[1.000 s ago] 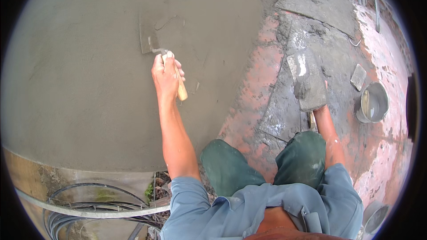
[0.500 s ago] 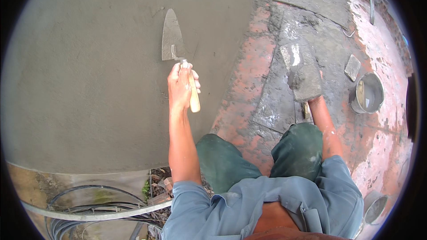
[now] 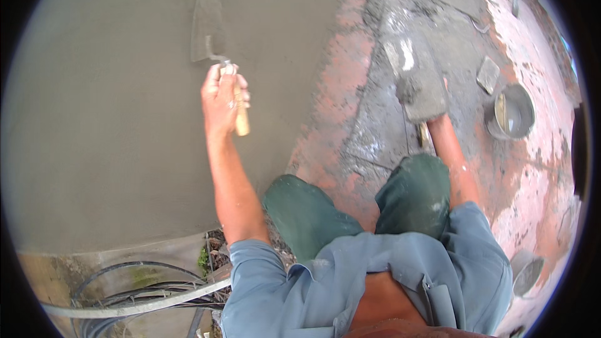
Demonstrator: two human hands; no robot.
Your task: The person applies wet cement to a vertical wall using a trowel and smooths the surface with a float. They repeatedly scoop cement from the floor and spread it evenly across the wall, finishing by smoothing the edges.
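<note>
My left hand [image 3: 222, 97] is closed round the wooden handle of a pointed trowel [image 3: 211, 22], its blade flat against the smooth grey mortar wall [image 3: 113, 112]. Motion blurs the blade slightly. At the right, a grey mortar-caked hawk [image 3: 421, 84] rests over my right hand [image 3: 442, 122], which holds it from underneath. A lump of wet mortar and a pale streak lie on its top. Most of the right hand's fingers are hidden below the board. Close to that wrist a short wooden piece [image 3: 424, 134] pokes out; what it belongs to is unclear.
A metal bucket [image 3: 526, 119] with a wooden-handled tool inside stands right, near a small grey slab [image 3: 488, 75]. Mortar-smeared boards [image 3: 369, 119] cover part of the reddish floor. Coiled black cables [image 3: 138, 294] and a pale rail [image 3: 144, 303] lie lower left. Another bucket [image 3: 529, 275] sits lower right.
My left hand and the trowel have moved up and to the left across the mortar. The view has shifted a little; my right hand still holds the hawk.
</note>
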